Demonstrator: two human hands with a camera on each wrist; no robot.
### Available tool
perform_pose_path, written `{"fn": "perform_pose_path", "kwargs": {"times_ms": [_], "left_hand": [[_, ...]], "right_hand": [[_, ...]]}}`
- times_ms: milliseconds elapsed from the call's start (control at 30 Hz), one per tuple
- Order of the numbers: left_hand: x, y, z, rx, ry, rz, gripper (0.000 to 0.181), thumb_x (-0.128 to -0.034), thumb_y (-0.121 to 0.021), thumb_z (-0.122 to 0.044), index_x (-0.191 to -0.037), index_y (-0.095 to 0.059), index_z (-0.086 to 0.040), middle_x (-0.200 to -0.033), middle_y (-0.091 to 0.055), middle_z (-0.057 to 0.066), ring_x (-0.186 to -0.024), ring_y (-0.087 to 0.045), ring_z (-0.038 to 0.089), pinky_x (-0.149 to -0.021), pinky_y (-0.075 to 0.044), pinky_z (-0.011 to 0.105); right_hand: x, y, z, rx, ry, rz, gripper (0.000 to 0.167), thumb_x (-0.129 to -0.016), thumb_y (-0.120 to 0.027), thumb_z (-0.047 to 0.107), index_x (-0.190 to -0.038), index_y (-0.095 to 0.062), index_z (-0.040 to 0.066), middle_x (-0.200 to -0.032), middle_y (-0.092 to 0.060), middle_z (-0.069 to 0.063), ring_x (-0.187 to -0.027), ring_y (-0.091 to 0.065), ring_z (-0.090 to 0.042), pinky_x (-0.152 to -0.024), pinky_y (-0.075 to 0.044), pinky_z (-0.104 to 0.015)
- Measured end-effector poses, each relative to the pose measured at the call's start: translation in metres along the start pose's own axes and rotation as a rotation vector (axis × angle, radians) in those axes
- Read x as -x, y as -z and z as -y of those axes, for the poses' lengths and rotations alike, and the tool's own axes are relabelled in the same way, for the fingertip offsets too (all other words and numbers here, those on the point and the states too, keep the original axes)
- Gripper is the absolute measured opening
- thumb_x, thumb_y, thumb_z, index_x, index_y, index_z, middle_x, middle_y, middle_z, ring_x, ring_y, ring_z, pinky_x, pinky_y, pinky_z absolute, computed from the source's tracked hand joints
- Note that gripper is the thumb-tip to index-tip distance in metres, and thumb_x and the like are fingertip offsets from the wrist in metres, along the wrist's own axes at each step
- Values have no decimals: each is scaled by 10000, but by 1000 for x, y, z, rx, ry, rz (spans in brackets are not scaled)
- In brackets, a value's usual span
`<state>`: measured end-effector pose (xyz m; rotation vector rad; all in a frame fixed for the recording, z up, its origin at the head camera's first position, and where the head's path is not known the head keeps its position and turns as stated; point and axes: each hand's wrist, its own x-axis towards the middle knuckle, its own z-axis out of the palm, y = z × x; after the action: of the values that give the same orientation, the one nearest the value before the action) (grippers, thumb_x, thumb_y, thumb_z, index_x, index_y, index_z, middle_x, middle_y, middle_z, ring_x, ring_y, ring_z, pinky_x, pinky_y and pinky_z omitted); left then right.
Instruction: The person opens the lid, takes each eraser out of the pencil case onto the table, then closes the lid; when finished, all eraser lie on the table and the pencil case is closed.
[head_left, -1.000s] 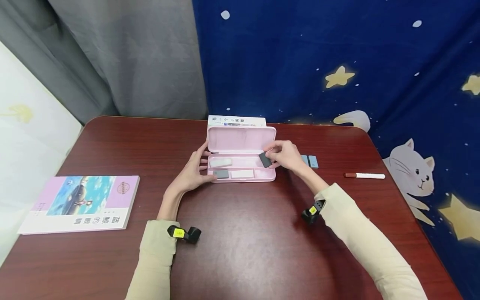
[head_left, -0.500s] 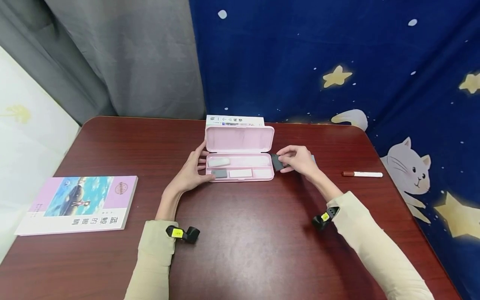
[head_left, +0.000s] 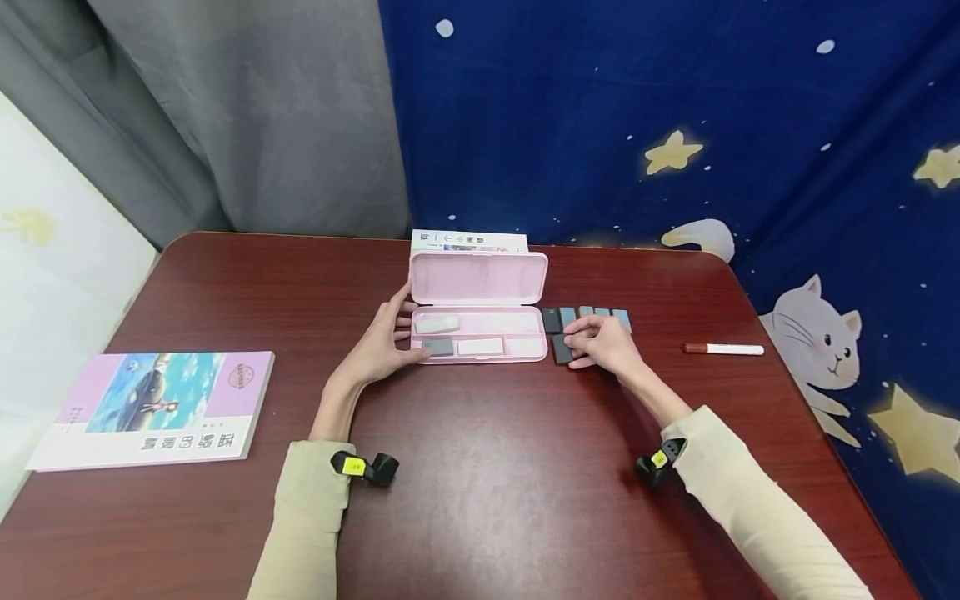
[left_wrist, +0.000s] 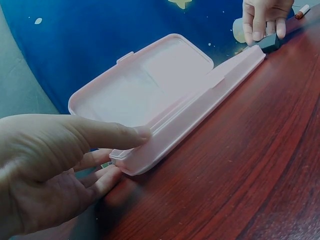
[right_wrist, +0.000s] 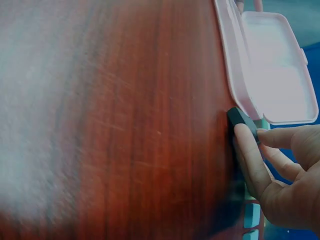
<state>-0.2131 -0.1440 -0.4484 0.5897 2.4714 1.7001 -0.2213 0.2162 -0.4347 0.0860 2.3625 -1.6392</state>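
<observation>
Red-brown table (head_left: pixel 487 483), star-printed curtain (head_left: pixel 525 125) behind. We list 1 pink case (head_left: pixel 480 280), lid raised, left hand (head_left: pixel 375 346) touching its left end, fingers spread; 1 dark block (head_left: pixel 561 351), just beside its right end, pinched by right hand (head_left: pixel 609 343). We judge placing in hand; next calls for loosening that pinch.

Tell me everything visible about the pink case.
The case is long, shallow and round-cornered, apparently plastic. Its lid stands raised along the back edge, with a small tab on the rim; the base lies flat on the table, divided into compartments. A pale block lies at back left, with a grey block and a white block in the front row. The left hand holds its left end, thumb at the front edge. A book shows behind the lid.
</observation>
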Motion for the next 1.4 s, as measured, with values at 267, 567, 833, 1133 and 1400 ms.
{"fn": "perform_pose_path", "kwargs": {"times_ms": [267, 567, 833, 1133, 1400], "left_hand": [[-4, 0, 14, -15, 5, 0, 1106, -741, -794, 50, -1563, -80, -146, -1357, -333, 220, -1202, -431, 361, -1034, -393, 474], [-4, -1, 13, -10, 6, 3, 1107, -743, -794, 47, -1564, -77, -147, -1361, -329, 222, -1204, -428, 365, -1037, -388, 481], [-3, 1, 12, -18, 19, 2, 1094, -748, -793, 41, -1562, -86, -142, -1365, -330, 209, -1209, -435, 345, -1031, -404, 453], [-3, 1, 12, -11, 18, -4, 1097, -744, -795, 48, -1562, -89, -140, -1365, -330, 204, -1198, -434, 335, -1034, -401, 447], [-3, 0, 16, -12, 0, -1, 1105, -740, -799, 47, -1562, -85, -140, -1356, -334, 214, -1202, -428, 360, -1033, -393, 477]], "right_hand": [[-2, -7, -4, 7, 31, -44, 231, -885, -651, -23, -1091, -619, -122, -851, -662, -176, -641, -640, -165, -619, -585, -371], [0, -11, -4, 112, 58, -107, 164, -884, -656, 1, -1034, -668, -66, -812, -663, -161, -655, -649, -163, -588, -583, -344], [0, -13, -6, 146, 67, -120, 167, -887, -647, -1, -1034, -668, -75, -818, -671, -170, -647, -656, -145, -582, -580, -324], [-1, -15, -7, 149, 82, -128, 147, -886, -642, -23, -1019, -668, -80, -788, -668, -163, -630, -641, -129, -576, -579, -323], [-1, -14, -8, 158, 83, -127, 144, -885, -648, -14, -1013, -674, -72, -788, -673, -158, -625, -642, -132, -575, -579, -322]]}}
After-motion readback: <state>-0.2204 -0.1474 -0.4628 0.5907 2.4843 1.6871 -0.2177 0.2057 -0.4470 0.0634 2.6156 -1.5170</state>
